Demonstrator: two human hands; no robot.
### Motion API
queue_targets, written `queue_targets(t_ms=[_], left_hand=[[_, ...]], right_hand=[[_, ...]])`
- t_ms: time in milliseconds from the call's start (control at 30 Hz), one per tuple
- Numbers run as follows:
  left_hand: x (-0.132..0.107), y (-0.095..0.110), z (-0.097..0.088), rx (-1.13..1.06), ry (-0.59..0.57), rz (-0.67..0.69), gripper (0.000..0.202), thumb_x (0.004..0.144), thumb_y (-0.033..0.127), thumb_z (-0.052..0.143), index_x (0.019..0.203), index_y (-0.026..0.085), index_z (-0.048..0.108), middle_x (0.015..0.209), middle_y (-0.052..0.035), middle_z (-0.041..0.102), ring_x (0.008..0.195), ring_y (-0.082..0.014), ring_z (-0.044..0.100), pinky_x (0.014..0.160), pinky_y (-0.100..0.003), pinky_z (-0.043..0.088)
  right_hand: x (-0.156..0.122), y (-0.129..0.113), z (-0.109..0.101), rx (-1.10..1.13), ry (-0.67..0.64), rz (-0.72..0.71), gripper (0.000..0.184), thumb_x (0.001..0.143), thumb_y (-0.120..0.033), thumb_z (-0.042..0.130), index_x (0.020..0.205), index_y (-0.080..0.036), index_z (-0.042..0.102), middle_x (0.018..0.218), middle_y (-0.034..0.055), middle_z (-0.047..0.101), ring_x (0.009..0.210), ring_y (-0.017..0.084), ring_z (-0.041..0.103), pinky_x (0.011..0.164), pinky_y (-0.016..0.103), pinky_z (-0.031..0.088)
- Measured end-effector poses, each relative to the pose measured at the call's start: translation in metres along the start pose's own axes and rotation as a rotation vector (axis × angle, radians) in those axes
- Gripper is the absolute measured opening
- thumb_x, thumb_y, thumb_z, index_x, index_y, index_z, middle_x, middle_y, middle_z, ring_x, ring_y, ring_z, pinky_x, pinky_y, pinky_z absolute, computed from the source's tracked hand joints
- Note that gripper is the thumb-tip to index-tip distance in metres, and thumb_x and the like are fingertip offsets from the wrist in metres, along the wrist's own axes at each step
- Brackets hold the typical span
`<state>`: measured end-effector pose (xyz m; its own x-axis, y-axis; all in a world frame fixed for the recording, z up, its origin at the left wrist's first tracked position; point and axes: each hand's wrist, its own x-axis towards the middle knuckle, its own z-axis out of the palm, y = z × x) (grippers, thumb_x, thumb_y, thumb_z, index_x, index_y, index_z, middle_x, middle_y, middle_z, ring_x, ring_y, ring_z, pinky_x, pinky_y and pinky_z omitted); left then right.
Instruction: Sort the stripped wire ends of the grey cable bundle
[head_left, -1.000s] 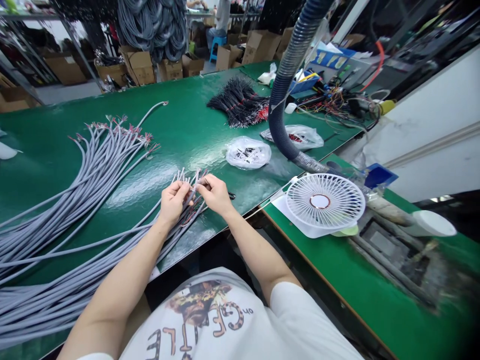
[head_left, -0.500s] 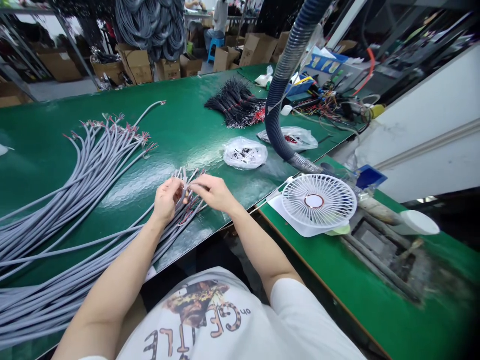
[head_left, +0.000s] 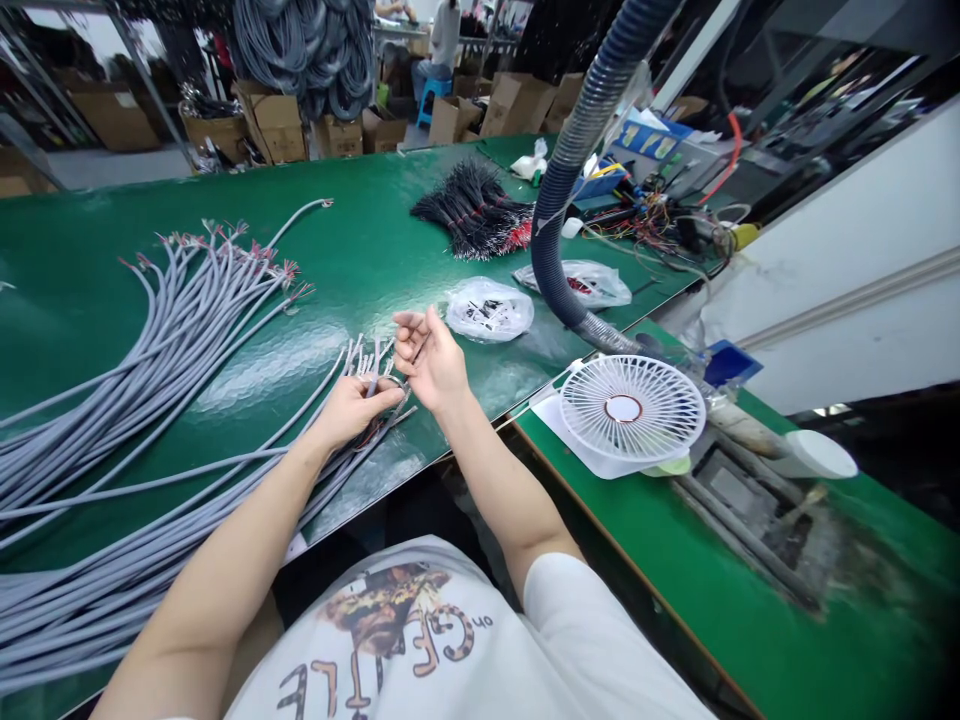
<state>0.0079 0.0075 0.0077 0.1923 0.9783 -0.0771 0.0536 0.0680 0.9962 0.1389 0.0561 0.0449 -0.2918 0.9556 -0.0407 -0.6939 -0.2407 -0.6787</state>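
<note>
My left hand grips the stripped end of a grey cable from the near bundle of grey cables on the green table. My right hand is lifted just above and right of it, palm up with fingers curled loosely, and whether anything small sits between its fingertips I cannot tell. A second fan of grey cables with red-tipped ends lies farther back on the left.
A clear bag of small parts lies just beyond my right hand, another bag behind a ribbed dark hose. Black wires sit at the back. A white fan stands on the right bench. Cartons line the floor beyond.
My right hand has let go of the cable end, lifting up and away with the palm turning upward. My left hand stays on the cable, lowered slightly toward the table.
</note>
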Motion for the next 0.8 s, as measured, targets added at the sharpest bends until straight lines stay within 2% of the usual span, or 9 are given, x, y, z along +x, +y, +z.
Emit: queue_targets(t_ms=[100,167,233,367,500,567,633,733,800], left_hand=[[-0.001,0.004,0.000,-0.024,0.062,-0.032,0.032,0.064,0.042,0.073,0.062,0.013,0.061,0.051,0.0046,0.046,0.048,-0.0063,0.036,0.050,-0.023,0.029],[-0.001,0.006,0.000,-0.049,0.092,-0.046,0.033,0.063,0.043,0.074,0.061,0.013,0.061,0.049,0.0053,0.044,0.046,-0.0056,0.033,0.048,-0.022,0.027],[-0.001,0.006,0.001,-0.075,0.111,-0.052,0.033,0.061,0.043,0.074,0.059,0.014,0.059,0.046,0.0063,0.041,0.044,-0.0051,0.030,0.046,-0.022,0.025],[0.001,0.003,0.001,-0.108,0.129,-0.050,0.032,0.062,0.041,0.075,0.057,0.014,0.057,0.045,0.0074,0.038,0.043,-0.0047,0.028,0.046,-0.022,0.024],[-0.001,0.002,0.001,-0.095,0.107,-0.031,0.034,0.064,0.040,0.074,0.055,0.014,0.054,0.048,0.0061,0.041,0.045,-0.0053,0.032,0.048,-0.022,0.027],[-0.002,0.002,0.001,-0.063,0.087,-0.015,0.034,0.066,0.040,0.073,0.055,0.014,0.054,0.050,0.0051,0.043,0.047,-0.0060,0.035,0.050,-0.022,0.029],[-0.002,0.002,0.000,-0.021,0.071,0.002,0.033,0.067,0.039,0.072,0.055,0.014,0.054,0.051,0.0045,0.045,0.049,-0.0066,0.037,0.051,-0.022,0.030],[-0.003,0.001,0.000,0.034,0.035,0.005,0.032,0.068,0.039,0.072,0.056,0.014,0.056,0.052,0.0041,0.045,0.049,-0.0070,0.038,0.052,-0.022,0.031],[-0.003,-0.001,0.000,0.065,0.008,-0.007,0.031,0.066,0.039,0.072,0.056,0.014,0.057,0.051,0.0038,0.046,0.049,-0.0072,0.038,0.051,-0.022,0.031]], right_hand=[[0.003,0.002,-0.003,-0.045,-0.002,0.053,0.053,0.097,-0.052,0.030,0.091,-0.014,0.065,0.072,0.0021,0.060,0.061,0.009,0.058,0.055,0.021,0.050],[0.003,0.002,-0.009,-0.097,0.019,0.075,0.057,0.093,-0.062,0.031,0.095,-0.015,0.064,0.083,0.0051,0.065,0.075,0.012,0.063,0.068,0.026,0.054],[0.001,0.002,-0.017,-0.165,0.062,0.064,0.060,0.088,-0.068,0.034,0.097,-0.017,0.064,0.091,0.0065,0.067,0.083,0.014,0.064,0.073,0.027,0.055],[-0.008,0.006,-0.033,-0.303,0.119,0.029,0.053,0.082,-0.066,0.049,0.097,-0.017,0.064,0.090,0.0060,0.067,0.079,0.013,0.063,0.067,0.023,0.052],[-0.015,0.013,-0.038,-0.425,0.088,-0.031,0.041,0.065,-0.045,0.076,0.094,-0.017,0.067,0.076,-0.0007,0.064,0.057,0.006,0.052,0.047,0.017,0.038],[-0.016,0.015,-0.036,-0.451,0.079,-0.071,0.034,0.061,-0.036,0.079,0.086,-0.016,0.068,0.066,-0.0040,0.059,0.049,0.003,0.043,0.042,0.017,0.030],[-0.014,0.013,-0.035,-0.436,0.084,-0.095,0.026,0.061,-0.033,0.078,0.078,-0.016,0.067,0.061,-0.0050,0.056,0.046,0.002,0.040,0.041,0.017,0.027],[-0.004,-0.002,-0.038,-0.381,0.141,-0.155,0.023,0.059,-0.029,0.077,0.073,-0.016,0.065,0.061,-0.0045,0.056,0.047,0.003,0.042,0.042,0.017,0.031],[0.008,-0.022,-0.047,-0.397,0.214,-0.238,0.020,0.060,-0.027,0.074,0.073,-0.016,0.064,0.061,-0.0042,0.056,0.048,0.004,0.043,0.044,0.018,0.034]])
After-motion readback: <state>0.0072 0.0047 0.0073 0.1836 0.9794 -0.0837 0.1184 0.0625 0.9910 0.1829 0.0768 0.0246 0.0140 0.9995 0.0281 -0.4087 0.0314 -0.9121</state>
